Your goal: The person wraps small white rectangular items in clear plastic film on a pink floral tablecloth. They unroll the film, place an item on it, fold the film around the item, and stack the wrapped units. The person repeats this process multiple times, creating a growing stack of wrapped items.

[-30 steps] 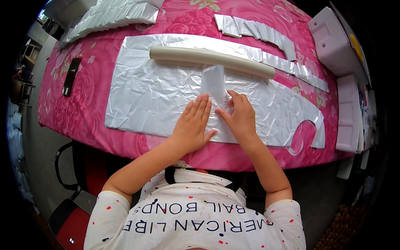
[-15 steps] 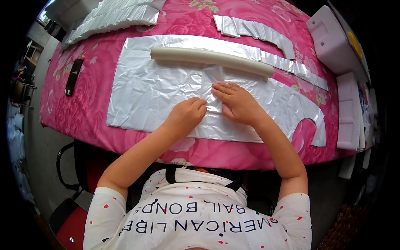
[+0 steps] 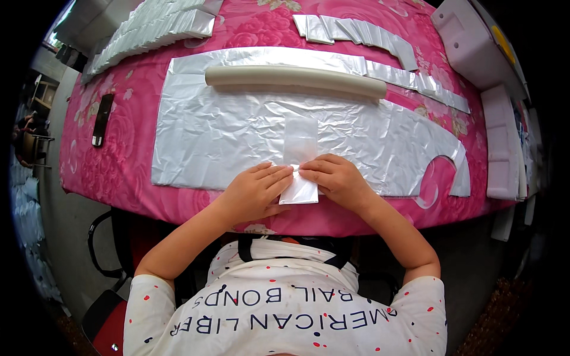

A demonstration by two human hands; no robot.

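Note:
A stack of thin white vest-style plastic bags (image 3: 219,130) lies flat across the table, with the handle cutout at its right end. Near the stack's front edge, a narrow folded plastic bag (image 3: 300,193) lies between my hands, its far part see-through and its near end whiter. My left hand (image 3: 258,188) has its thumb and fingertips closed on the bag's left edge. From the other side, the fingers of my right hand (image 3: 337,181) pinch the right edge. A long beige tube (image 3: 297,78) rests across the stack beyond both hands.
The pink flowered tablecloth (image 3: 113,178) covers the table. A dark oblong object (image 3: 103,120) lies at left. Piles of folded bags (image 3: 160,29) stand at far left, and a fanned row of folded bags (image 3: 356,34) at the far side. White foam boxes (image 3: 475,47) border the right edge.
Both hands have moved nearer to me, and the strip's near end now lies folded at the stack's front edge. My left fingers have spread out more. The view has shifted slightly.

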